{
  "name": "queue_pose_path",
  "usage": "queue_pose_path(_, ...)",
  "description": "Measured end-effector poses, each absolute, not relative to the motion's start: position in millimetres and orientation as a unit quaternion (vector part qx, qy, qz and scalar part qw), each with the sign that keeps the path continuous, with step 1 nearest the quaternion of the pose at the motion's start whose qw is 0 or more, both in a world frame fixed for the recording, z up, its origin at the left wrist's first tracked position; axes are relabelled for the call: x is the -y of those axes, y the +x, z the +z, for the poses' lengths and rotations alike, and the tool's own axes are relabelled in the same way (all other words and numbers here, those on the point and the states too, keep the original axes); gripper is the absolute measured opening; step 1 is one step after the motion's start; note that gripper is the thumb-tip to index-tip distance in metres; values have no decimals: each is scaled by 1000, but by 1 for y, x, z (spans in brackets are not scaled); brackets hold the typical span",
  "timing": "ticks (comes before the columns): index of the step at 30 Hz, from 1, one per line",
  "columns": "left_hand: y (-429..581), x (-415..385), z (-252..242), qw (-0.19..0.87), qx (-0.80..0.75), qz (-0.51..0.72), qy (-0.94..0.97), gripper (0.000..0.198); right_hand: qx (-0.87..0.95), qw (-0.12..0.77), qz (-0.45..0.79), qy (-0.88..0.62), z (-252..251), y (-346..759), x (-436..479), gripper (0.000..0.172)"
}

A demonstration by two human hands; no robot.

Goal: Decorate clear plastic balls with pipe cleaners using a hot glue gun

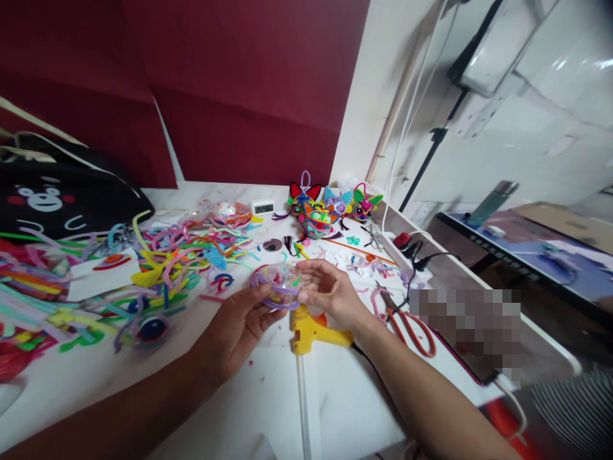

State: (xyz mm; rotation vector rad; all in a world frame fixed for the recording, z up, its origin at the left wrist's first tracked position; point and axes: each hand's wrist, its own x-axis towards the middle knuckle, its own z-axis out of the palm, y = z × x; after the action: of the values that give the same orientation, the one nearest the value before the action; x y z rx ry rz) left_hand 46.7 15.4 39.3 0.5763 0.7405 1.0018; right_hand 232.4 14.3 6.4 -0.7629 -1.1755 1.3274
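Between my two hands is a clear round plastic piece (280,285) edged with lilac pipe cleaner, with coloured bits showing in or on it. My left hand (239,322) grips its left side, thumb on top and fingers beneath. On its right side, my right hand (330,294) pinches it between thumb and fingers. A yellow hot glue gun (313,333) lies just below, partly behind my right wrist, with a glue stick (302,402) extending toward me. Orange-handled pliers or scissors (407,322) rest right of my right forearm.
Pipe cleaners (163,255) heap across the left, near a black bag (62,191). Finished cat-faced ornaments (318,220) stand at the back beside a small digital clock (263,207). A power strip (407,255) and a phone-like device (474,364) lie along the raised right edge.
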Motion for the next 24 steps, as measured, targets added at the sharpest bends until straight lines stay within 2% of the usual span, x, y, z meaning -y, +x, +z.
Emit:
queue_pose_path(6, 46, -16, 36, 773, -335, 464, 273, 12, 511, 569, 556, -325, 6, 234, -15, 54)
queue_pose_path(17, 46, -15, 38, 777, -334, 465, 263, 20, 529, 560, 552, -319, 8, 236, -15, 58)
queue_pose_path(24, 47, -17, 37, 773, -339, 464, 267, 18, 561, 542, 532, -330, 11, 237, -13, 59)
